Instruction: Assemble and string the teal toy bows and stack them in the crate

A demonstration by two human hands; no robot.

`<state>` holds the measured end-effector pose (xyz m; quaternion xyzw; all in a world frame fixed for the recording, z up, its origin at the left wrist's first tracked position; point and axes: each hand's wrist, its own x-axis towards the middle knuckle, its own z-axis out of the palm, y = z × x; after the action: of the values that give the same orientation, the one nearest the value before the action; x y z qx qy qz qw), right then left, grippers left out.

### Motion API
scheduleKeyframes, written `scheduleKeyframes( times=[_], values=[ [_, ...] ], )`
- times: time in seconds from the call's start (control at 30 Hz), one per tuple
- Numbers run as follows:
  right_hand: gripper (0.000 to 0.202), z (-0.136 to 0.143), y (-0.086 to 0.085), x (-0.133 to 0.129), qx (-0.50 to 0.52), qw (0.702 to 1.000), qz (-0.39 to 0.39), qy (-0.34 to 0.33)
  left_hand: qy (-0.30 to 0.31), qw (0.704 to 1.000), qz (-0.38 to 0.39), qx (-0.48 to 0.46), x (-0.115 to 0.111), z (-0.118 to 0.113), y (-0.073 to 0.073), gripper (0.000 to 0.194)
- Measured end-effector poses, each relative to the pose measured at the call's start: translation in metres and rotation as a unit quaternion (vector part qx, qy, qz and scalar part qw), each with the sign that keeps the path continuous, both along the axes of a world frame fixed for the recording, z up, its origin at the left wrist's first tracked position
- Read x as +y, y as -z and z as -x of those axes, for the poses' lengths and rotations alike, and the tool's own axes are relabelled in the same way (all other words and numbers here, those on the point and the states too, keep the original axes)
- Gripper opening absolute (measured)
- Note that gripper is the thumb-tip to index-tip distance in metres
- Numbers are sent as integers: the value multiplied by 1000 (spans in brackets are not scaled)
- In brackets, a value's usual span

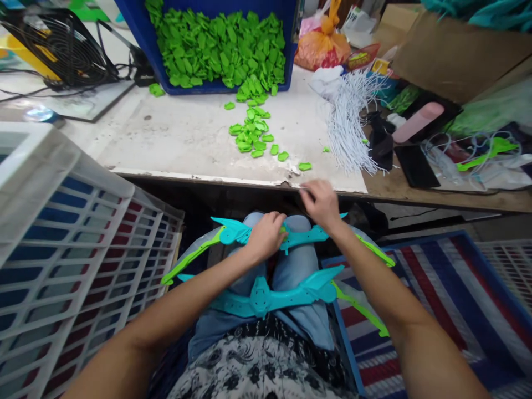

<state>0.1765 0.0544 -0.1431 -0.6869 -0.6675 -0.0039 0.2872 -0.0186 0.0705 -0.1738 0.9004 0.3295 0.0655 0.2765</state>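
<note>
Two teal toy bows with lime-green limbs lie across my lap. My left hand (266, 235) is closed over the middle of the farther bow (305, 238), and a bit of green shows at its fingertips. Just above this bow's right part, near the table's front edge, my right hand (322, 205) is closed in a pinch. What it pinches is too small to make out. Nearer my body, the second bow (291, 299) rests on my thighs, touched by neither hand. Several small green plastic pieces (251, 133) are scattered on the table beyond my hands.
A blue bin (164, 83) full of green pieces lies tipped towards me on the table (124, 133). White strings (351, 127), a dark phone (417, 166) and a fan (70, 44) are also there. A white crate (137, 205) stands left; a blue-rimmed striped container (415, 277) sits right.
</note>
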Motion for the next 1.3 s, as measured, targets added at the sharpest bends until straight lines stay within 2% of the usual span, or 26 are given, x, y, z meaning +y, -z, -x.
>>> scheduleKeyframes(
  times=[0.03,0.1,0.2,0.3,0.37,0.43,0.5,0.57,0.67,0.8,1.0,1.1,1.17,1.23,1.3],
  values=[
    [24,-12,-7,15,-29,999,-25,21,32,998,-46,6,-11,3,2,53],
    [23,-33,-15,46,-71,997,-7,33,80,991,-95,41,-28,7,9,60],
    [17,-51,-15,73,-62,995,51,53,88,987,-101,93,-30,9,14,57],
    [21,-55,-12,74,77,987,74,122,105,989,-22,106,-6,4,3,50],
    [26,-58,-11,68,195,964,103,148,131,982,70,117,17,-2,-8,41],
    [28,-65,-12,63,250,946,133,156,156,965,169,128,37,-9,-14,34],
    [28,-73,-14,62,235,947,143,166,162,948,244,123,52,-15,-13,37],
    [27,-80,-16,62,195,954,136,182,143,941,288,102,59,-18,-6,38],
    [27,-86,-21,57,131,963,125,198,114,940,312,75,62,-19,3,41],
    [28,-87,-25,44,-12,974,101,205,100,940,319,61,61,-19,7,43],
    [38,-76,-25,46,-38,952,161,259,72,934,350,29,60,-21,11,45],
    [45,-64,-26,48,-63,954,160,246,67,930,359,30,58,-22,13,47],
    [47,-65,-27,47,-65,965,124,221,63,928,365,35,58,-22,13,49],
    [42,-78,-27,44,-54,986,71,144,65,925,372,35,59,-22,12,49],
    [33,-96,-26,41,-34,998,52,21,75,919,385,31,60,-21,12,49]
  ],
)
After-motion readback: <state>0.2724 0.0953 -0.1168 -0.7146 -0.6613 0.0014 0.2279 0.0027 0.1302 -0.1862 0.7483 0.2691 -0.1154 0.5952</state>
